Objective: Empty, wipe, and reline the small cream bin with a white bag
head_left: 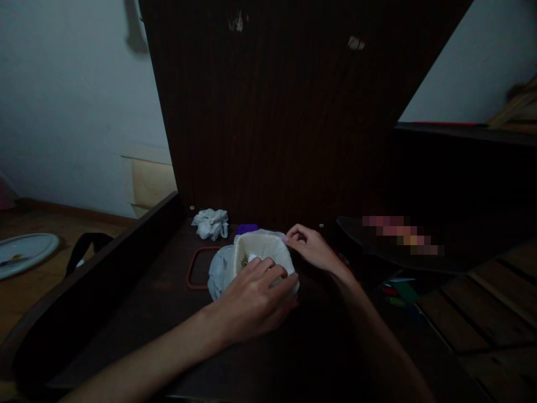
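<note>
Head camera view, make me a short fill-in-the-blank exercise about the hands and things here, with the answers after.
1. Of the near and far sides of the lined container, the left hand reaches over the ____ one.
2. The crumpled plastic bag and the reddish-brown frame both lie to the container's ____ in the picture.
3. The small item just behind the container is ____ in color.

Missing words: near; left; purple.

- Light: dim; deep shadow at your right.
- Ahead of you: tall dark wood panel (pixel 272 123), pale scuffs (pixel 238 22) near its top.
- Below it: dark desk (pixel 151 319), side board (pixel 117 268) on your left.
- Far left: pale wall (pixel 75 101), brown floor (pixel 37 296).
- Lower right: wooden slats (pixel 478 313).
</note>
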`<state>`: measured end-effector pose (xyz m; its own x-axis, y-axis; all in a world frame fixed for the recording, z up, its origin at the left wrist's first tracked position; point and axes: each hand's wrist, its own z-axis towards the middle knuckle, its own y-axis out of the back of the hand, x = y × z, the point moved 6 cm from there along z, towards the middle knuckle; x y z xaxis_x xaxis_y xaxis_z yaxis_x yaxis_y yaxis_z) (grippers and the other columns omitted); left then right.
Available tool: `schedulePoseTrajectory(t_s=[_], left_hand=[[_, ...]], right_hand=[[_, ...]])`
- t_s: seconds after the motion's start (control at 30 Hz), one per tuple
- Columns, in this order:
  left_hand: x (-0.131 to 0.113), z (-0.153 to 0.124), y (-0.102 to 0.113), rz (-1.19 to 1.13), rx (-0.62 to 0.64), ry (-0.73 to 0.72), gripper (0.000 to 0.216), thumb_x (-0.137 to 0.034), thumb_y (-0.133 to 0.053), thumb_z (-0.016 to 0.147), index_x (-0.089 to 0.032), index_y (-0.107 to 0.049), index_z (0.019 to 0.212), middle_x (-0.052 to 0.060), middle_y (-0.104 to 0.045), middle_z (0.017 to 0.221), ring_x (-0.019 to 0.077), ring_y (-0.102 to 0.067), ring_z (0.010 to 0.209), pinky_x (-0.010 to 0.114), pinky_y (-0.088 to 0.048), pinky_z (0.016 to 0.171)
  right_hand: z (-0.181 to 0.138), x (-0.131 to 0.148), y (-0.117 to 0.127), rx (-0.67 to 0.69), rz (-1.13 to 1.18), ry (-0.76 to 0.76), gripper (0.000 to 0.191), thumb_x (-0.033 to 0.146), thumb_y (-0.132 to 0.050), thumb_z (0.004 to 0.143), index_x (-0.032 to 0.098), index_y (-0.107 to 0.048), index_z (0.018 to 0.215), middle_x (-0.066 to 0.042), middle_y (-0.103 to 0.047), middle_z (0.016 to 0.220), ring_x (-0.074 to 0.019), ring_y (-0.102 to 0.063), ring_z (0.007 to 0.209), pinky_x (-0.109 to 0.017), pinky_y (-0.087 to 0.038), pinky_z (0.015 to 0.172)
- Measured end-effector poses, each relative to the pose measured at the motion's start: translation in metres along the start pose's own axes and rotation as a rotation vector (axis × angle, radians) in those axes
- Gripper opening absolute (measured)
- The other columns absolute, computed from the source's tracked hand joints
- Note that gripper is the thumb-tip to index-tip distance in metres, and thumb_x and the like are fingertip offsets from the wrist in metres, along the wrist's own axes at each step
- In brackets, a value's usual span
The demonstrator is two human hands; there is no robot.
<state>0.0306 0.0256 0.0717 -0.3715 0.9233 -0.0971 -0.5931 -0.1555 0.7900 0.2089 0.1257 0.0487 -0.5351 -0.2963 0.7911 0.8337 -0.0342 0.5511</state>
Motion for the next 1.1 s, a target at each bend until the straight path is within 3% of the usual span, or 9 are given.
schedulePoseTrajectory(t_s=[0.17, 0.3, 0.53, 0.73, 0.93, 1.1], left_hand=[[-0.003, -0.002, -0.024, 0.123, 0.068, -0.034, 0.022, -0.013, -0.059, 0.092, -0.017, -0.064, 0.113, 0.009, -0.067, 0.097, 0.0256, -0.061, 0.089, 0.04, -0.054, 0.079], [-0.004, -0.01, -0.014, 0.029, -0.011, -0.09, 0.017, -0.008, -0.052, 0.094, -0.014, -0.063, 0.104, 0.008, -0.066, 0.096, 0.0214, -0.059, 0.086, 0.035, -0.053, 0.077], [-0.005, -0.023, 0.003, -0.014, -0.108, -0.146, 0.017, -0.009, -0.051, 0.093, -0.013, -0.065, 0.102, 0.012, -0.071, 0.101, 0.0232, -0.062, 0.089, 0.038, -0.052, 0.078], [0.0, -0.029, 0.009, -0.034, -0.173, -0.133, 0.014, -0.01, -0.057, 0.094, -0.014, -0.065, 0.104, 0.012, -0.073, 0.105, 0.0237, -0.065, 0.096, 0.039, -0.053, 0.085], [0.016, -0.038, 0.015, -0.045, -0.232, -0.024, 0.019, -0.02, -0.064, 0.097, -0.018, -0.065, 0.117, 0.011, -0.073, 0.112, 0.0256, -0.067, 0.108, 0.045, -0.052, 0.101], [0.033, -0.057, 0.008, -0.085, -0.219, 0.091, 0.036, -0.02, -0.063, 0.099, -0.021, -0.057, 0.134, 0.014, -0.065, 0.133, 0.0295, -0.057, 0.134, 0.056, -0.041, 0.12]], right_hand=[[0.008, -0.004, -0.011, 0.04, 0.043, 0.002, 0.026, 0.045, -0.065, 0.085, 0.019, -0.069, 0.086, 0.0, -0.061, 0.07, -0.0147, -0.053, 0.063, -0.027, -0.04, 0.058], [0.008, -0.003, -0.013, 0.054, 0.059, 0.001, 0.026, 0.043, -0.062, 0.086, 0.019, -0.069, 0.083, 0.0, -0.061, 0.069, -0.0137, -0.051, 0.06, -0.026, -0.04, 0.055], [0.005, 0.002, -0.01, 0.034, 0.057, -0.004, 0.026, 0.043, -0.058, 0.089, 0.019, -0.065, 0.082, 0.0, -0.061, 0.07, -0.0124, -0.049, 0.057, -0.025, -0.039, 0.053], [-0.018, 0.021, 0.005, -0.137, -0.103, 0.031, 0.025, 0.044, -0.059, 0.091, 0.022, -0.057, 0.079, 0.002, -0.057, 0.067, -0.0144, -0.05, 0.061, -0.026, -0.037, 0.056], [-0.05, 0.038, -0.014, 0.156, -0.272, 0.031, 0.036, 0.043, -0.057, 0.092, 0.022, -0.051, 0.064, 0.003, -0.051, 0.058, -0.0126, -0.043, 0.055, -0.027, -0.028, 0.052], [-0.064, 0.048, -0.015, 0.279, -0.29, 0.0, 0.033, 0.039, -0.055, 0.094, 0.021, -0.052, 0.066, 0.003, -0.052, 0.06, -0.0122, -0.043, 0.056, -0.027, -0.028, 0.053]])
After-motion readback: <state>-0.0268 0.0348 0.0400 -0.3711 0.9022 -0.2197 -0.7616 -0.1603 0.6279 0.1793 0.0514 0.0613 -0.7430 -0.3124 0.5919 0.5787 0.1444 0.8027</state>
